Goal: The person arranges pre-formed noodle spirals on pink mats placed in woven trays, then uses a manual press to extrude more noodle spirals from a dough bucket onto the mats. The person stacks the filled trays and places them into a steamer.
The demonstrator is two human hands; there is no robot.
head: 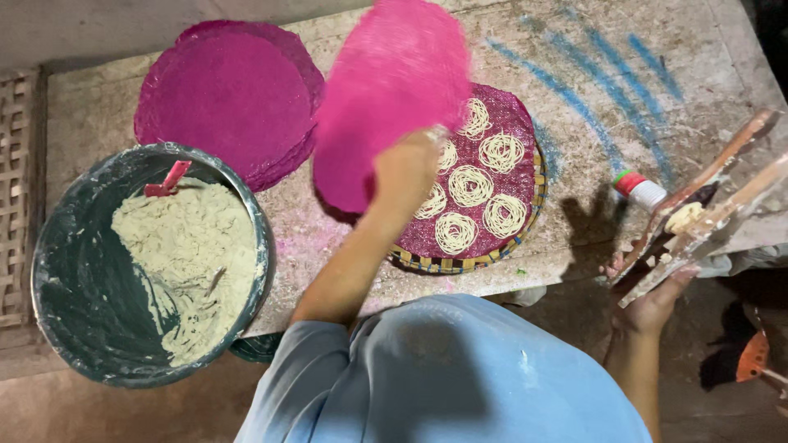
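We've got left hand (408, 168) pinching a pink mat (394, 90) tilted over the tray (484, 261) of noodle coils (470, 185), right hand (657, 299) gripping the wooden press (706, 205) off the table's (574, 107) edge.

The round mat (386, 90) held up is bright pink. The stack of mats (226, 98) behind it is a darker purple-pink. The noodles (472, 184) are pale cream, curled in little round swirls on a purple-pink mat. The tray (538, 193) rim has yellow and dark checks. The bucket (57, 271) is dark green with cream dough (193, 262). The counter (591, 107) is grey with blue streaks. The shirt (443, 377) is light blue.
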